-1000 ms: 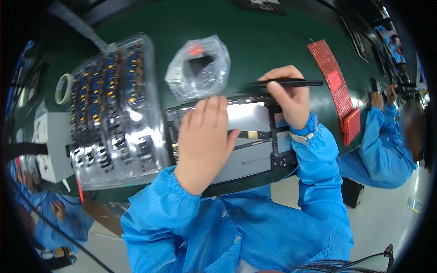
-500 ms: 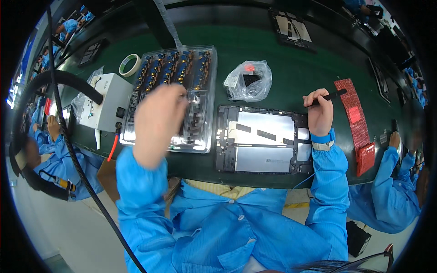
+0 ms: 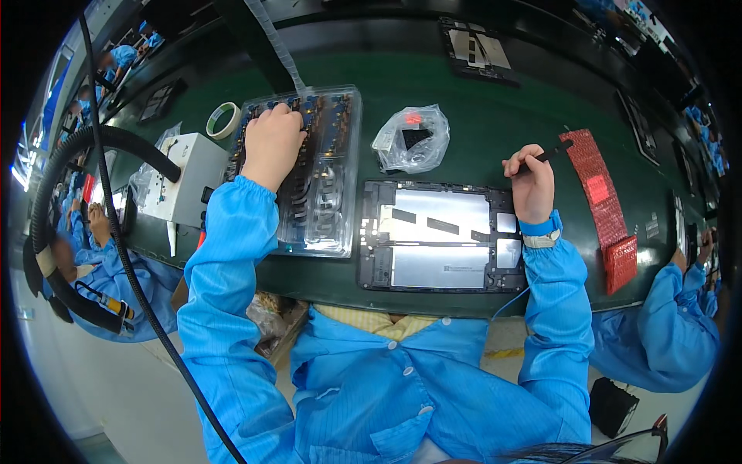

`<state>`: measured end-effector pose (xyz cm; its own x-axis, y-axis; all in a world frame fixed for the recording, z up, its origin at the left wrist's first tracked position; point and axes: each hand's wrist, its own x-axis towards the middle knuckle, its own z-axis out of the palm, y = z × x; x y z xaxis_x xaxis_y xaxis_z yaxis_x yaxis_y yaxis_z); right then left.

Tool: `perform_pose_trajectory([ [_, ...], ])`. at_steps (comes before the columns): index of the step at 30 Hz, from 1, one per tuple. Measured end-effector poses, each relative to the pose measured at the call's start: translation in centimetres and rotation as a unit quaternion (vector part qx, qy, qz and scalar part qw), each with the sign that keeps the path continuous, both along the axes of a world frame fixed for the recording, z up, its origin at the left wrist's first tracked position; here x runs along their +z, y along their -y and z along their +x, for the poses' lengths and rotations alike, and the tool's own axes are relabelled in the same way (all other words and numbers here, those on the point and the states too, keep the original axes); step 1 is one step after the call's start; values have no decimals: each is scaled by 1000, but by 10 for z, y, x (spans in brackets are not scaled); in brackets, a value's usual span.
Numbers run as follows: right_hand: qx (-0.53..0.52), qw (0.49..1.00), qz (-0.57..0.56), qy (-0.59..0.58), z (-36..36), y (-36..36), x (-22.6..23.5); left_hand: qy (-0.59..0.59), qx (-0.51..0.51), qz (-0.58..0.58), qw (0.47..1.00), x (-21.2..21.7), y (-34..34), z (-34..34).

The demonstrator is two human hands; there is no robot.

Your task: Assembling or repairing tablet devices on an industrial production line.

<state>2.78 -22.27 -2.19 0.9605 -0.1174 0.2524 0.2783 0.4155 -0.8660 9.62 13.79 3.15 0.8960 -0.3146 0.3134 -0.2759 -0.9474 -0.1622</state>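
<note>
My left hand [image 3: 274, 147] reaches over a clear plastic tray [image 3: 353, 170] that holds rows of small circuit parts with flex cables [image 3: 338, 133]. Its fingers curl down among the upper rows; the fingertips are hidden behind the knuckles, so whatever they pinch cannot be seen. My right hand [image 3: 533, 189] is closed around a slim black pen-like tool [image 3: 553, 152], pointing up and right. That hand sits just beyond the right end of an opened tablet housing [image 3: 456, 205], which lies flat with silvery panels and black strips showing.
A clear plastic bag [image 3: 429, 147] with dark contents lies behind the housing. Left of the tray are a tape roll [image 3: 223, 121] and a white box [image 3: 185, 174] with a black hose [image 3: 116, 138]. Red bubble wrap [image 3: 597, 189] lies on the right. Co-workers sit at both sides.
My left hand has moved up and away from me, from a blur over the tray's middle to its upper rows. The right hand still holds the black tool, shifted slightly left.
</note>
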Motion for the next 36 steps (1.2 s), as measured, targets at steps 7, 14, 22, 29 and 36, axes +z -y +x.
perform_pose_trajectory([
  [7,-14,1000,-19,-2,-1,0,2,22,-41,-171,984,30,-5,-15],
  [14,49,995,-69,60,-9,17,35,88,-106,-407,903,109,30,-98],
  [22,126,948,-281,87,-31,-40,120,33,-111,-342,933,82,25,-51],
  [29,245,949,-192,-41,-20,-55,130,102,-207,-366,901,97,55,-76],
  [36,228,961,-138,-77,-26,-77,114,145,-433,-271,847,74,108,-108],
])
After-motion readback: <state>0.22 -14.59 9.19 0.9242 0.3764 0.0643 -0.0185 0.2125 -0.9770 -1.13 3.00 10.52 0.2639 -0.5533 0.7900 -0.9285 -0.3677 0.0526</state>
